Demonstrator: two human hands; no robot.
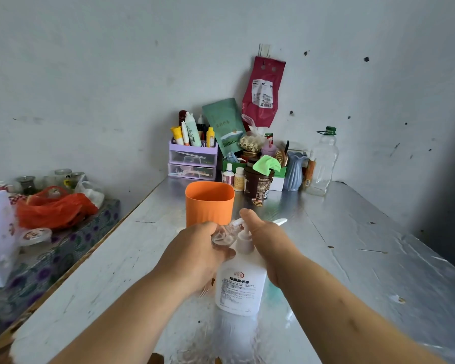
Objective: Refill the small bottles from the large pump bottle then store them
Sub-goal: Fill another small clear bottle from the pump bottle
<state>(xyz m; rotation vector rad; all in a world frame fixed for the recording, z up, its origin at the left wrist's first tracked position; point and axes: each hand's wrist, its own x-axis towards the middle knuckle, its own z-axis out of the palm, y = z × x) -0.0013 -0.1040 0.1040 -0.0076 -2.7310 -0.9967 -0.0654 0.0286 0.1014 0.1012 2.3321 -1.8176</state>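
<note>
The large pump bottle (pixel 241 282) is standing upright near the front edge of the surface (pixel 352 245), roughly midway between its left and right edges, with its printed label facing the camera. The small bottle (pixel 222 236), clear and tilted, is being held at the pump's spout, just left of the pump head and above the big bottle's shoulder. The left hand (pixel 195 256) is grasping this small bottle, its fingers (pixel 210 227) curling round the clear body. The right hand (pixel 268 240) is lying against the right side of the pump head with the thumb pointing up and away; its other fingers are hidden, so I cannot tell whether they are released or clenched. A white spout (pixel 280 221) is sticking out just beyond that hand.

Just behind the hands an orange cup (pixel 209 203) is standing upright and open. Toward the far corner, against the wall, a purple drawer unit (pixel 193 160) is holding tubes, and beside it are sitting a brown tub (pixel 256 183) with a green cloth (pixel 267 164) above it, a blue vase (pixel 294 170) and a clear bottle with a green cap (pixel 323 164). A red pouch (pixel 263 93) is hanging on the wall. Off the left edge, a red bag (pixel 53 208) is lying on a lower stand.
</note>
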